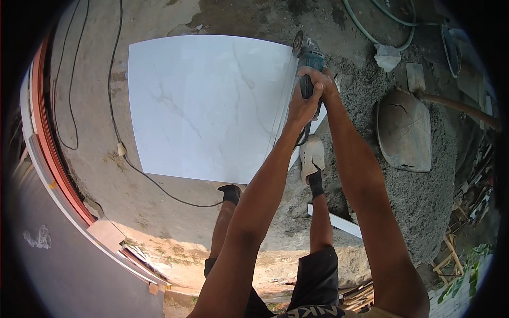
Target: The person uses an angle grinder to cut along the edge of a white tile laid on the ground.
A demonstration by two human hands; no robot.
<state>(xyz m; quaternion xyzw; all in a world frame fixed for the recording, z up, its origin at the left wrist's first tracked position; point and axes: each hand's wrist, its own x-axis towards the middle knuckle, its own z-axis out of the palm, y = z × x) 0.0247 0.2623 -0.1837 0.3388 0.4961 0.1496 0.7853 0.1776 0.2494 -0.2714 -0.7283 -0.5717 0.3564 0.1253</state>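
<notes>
Right of the white slab (204,108), left hand (303,107) and right hand (328,86) grip a grinder (312,61) between them.

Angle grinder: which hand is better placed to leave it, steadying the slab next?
Probably the left hand, reaching up beside the white slab; the right hand reaches from farther right. Both hold the angle grinder.

The slab (196,111) lies on the ground (159,21), the grinder (312,61) at its right edge, the shovel (405,135) farther right

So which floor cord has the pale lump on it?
The cord nearest the white tile: its lump is a pale connector. The other cord, looped farther left, shows none.
</notes>
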